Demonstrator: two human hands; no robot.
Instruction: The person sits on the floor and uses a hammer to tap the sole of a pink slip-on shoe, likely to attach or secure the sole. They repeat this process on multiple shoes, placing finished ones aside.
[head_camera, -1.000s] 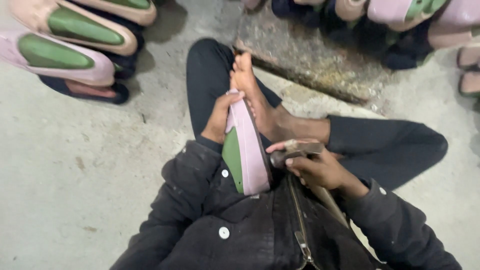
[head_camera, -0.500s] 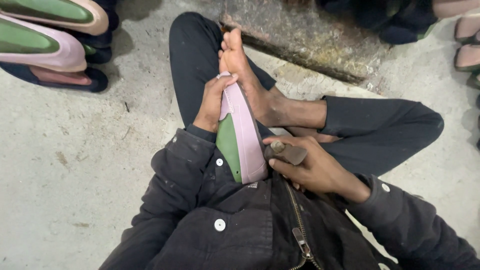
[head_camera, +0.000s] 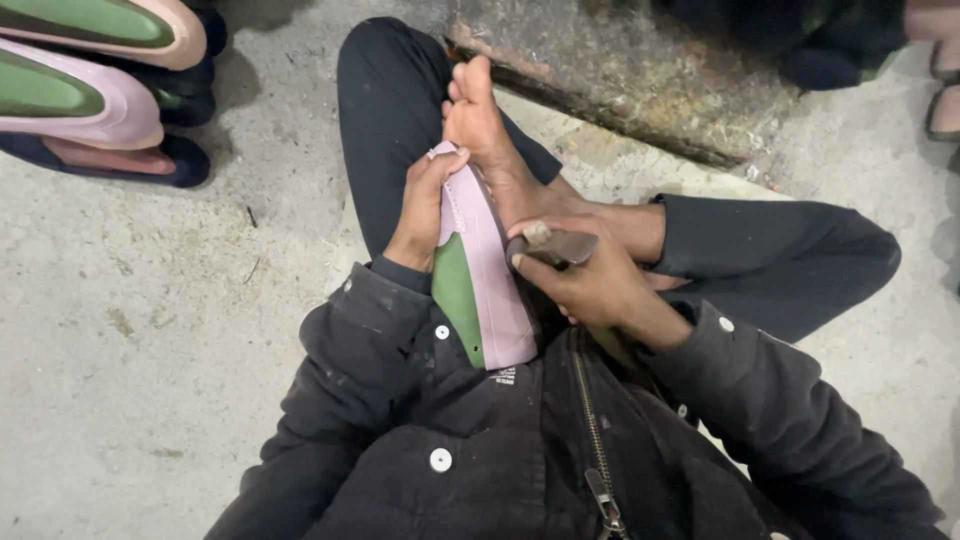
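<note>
The shoe sole (head_camera: 480, 270), pale pink with a green inner face, stands on edge between the person's chest and bare foot (head_camera: 485, 130), its heel end pressed against the dark jacket (head_camera: 480, 450) and its toe end up by the foot. The left hand (head_camera: 420, 210) is clamped on the toe half of the sole, fingers wrapped over the upper edge, thumb side toward the green face. Just to the other side of that grip, the right hand (head_camera: 590, 285) is closed around a small grey-brown tool (head_camera: 555, 245), a stone or block as far as I can tell, whose tip sits against the pink side of the sole.

Beyond the hands, the foot rests along the sole's far end, the legs folded in dark trousers (head_camera: 400, 110). Past the toes lies a rough stone slab (head_camera: 640, 80) on the concrete floor (head_camera: 150, 350). Off to the left hand's side, well apart, more pink-and-green soles (head_camera: 90, 100) are stacked.
</note>
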